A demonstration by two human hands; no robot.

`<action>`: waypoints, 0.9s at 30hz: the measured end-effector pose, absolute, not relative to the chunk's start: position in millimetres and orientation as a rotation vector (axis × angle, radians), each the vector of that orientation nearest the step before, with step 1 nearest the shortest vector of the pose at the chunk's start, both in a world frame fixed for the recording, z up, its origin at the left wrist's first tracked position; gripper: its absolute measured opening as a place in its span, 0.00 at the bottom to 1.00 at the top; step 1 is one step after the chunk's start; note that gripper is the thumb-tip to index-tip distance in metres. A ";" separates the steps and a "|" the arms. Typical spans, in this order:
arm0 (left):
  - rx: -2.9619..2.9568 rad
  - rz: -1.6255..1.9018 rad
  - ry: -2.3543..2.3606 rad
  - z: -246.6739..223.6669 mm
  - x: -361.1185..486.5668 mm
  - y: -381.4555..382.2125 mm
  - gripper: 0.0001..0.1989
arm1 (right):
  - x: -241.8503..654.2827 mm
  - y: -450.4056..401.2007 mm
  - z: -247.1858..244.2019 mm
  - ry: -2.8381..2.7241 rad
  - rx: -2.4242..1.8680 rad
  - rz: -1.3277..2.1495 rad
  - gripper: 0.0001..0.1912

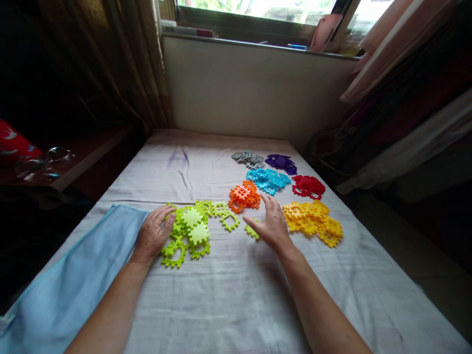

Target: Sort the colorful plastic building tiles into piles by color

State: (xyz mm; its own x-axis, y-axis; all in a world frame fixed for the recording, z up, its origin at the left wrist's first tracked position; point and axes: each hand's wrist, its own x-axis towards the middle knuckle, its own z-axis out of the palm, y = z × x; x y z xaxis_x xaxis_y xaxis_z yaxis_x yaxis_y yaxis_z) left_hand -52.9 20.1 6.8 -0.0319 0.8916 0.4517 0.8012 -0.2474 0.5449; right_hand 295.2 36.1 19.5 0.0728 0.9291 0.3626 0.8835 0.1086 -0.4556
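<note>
My left hand (154, 233) rests against the left edge of a pile of lime-green interlocking plastic tiles (191, 219), fingers stretched out and holding nothing. Toward the right, my right hand (272, 223) is held with thumb and fingers spread apart, partly covering a single green tile (251, 229). One frame-shaped green tile (230, 222) lies between the pile and that hand. Just beyond my right fingers is a heap of orange tiles (241, 194). Yellow tiles (311, 219) are heaped to the right of the same hand.
Farther back sit heaps of light-blue tiles (268, 180), grey tiles (248, 158), purple tiles (281, 163) and red tiles (309, 186). A blue cloth (84, 275) lies along the left of the sheet-covered surface (206, 305). Glasses (47, 160) rest on a side table at left.
</note>
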 end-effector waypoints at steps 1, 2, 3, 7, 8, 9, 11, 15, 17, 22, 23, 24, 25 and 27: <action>2.103 1.148 1.847 6.6 -53.2 20.2 0.27 | 290.3 48.6 20.4 -1.791 -1.767 0.118 0.46; 2.109 1.149 1.845 6.4 -53.6 20.4 0.27 | 285.3 61.3 20.6 -1.789 -1.770 0.142 0.47; 2.117 1.150 1.841 6.2 -53.9 20.6 0.27 | 280.5 73.5 19.8 -1.801 -1.767 0.167 0.48; 2.140 1.147 1.839 4.5 -55.1 21.3 0.26 | 267.2 107.1 10.9 -1.916 -1.734 0.193 0.45; 2.143 1.144 1.842 3.8 -55.2 21.3 0.26 | 265.5 111.5 8.3 -1.934 -1.733 0.182 0.44; 2.142 1.143 1.848 3.0 -55.3 21.3 0.26 | 264.3 115.1 6.0 -1.943 -1.733 0.171 0.42; 2.134 1.143 1.863 1.4 -55.1 21.3 0.26 | 262.6 121.2 2.8 -1.954 -1.727 0.152 0.39; 2.125 1.157 1.866 -0.8 -54.7 21.0 0.25 | 257.2 136.5 1.2 -1.980 -1.692 0.127 0.34; 2.126 1.161 1.865 -1.3 -54.6 20.7 0.25 | 252.0 145.6 1.3 -2.005 -1.663 0.130 0.34; 2.137 1.148 1.877 -1.0 -54.7 19.1 0.25 | 236.3 171.9 1.8 -2.077 -1.562 0.166 0.30; 2.141 1.145 1.878 -1.0 -54.8 18.7 0.25 | 233.8 178.3 2.2 -2.085 -1.555 0.173 0.30; 2.147 1.142 1.878 -0.9 -54.9 18.4 0.25 | 231.8 185.1 2.8 -2.089 -1.555 0.178 0.30; 2.152 1.138 1.880 -0.9 -55.0 18.1 0.25 | 230.1 192.0 3.5 -2.088 -1.561 0.181 0.30; 2.163 1.130 1.882 -0.9 -55.2 17.7 0.24 | 227.7 205.2 5.6 -2.079 -1.589 0.183 0.29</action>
